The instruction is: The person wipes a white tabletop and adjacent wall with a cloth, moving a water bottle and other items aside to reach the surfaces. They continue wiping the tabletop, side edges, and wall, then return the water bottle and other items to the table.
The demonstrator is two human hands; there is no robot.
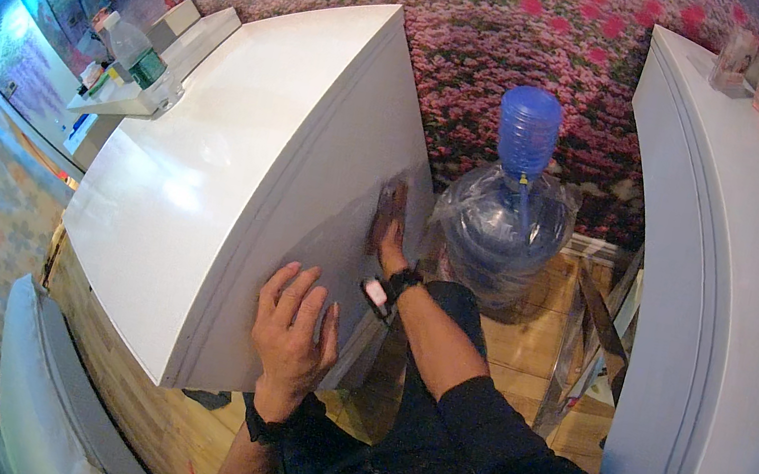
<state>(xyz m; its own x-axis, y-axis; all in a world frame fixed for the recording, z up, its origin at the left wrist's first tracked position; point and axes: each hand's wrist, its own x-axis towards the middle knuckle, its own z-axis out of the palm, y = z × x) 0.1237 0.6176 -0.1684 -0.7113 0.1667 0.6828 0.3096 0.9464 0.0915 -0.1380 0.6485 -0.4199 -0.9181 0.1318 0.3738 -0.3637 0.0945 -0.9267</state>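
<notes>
A white cabinet with a glossy top stands before me, its grey side panel facing me. My right hand lies flat against that panel near its far end, the fingers partly in shadow. Nearer to me, my left hand rests on or just off the same panel; contact is hard to tell. Its fingers are spread and hold nothing. Both wrists wear dark bands, and a small device with a lit face sits beside the right one.
A large clear water bottle topped by a blue cup-like piece stands on the wood floor by the flower-print wall. A second white cabinet is on the right. A plastic bottle stands behind the left cabinet's top; a pale padded seat is lower left.
</notes>
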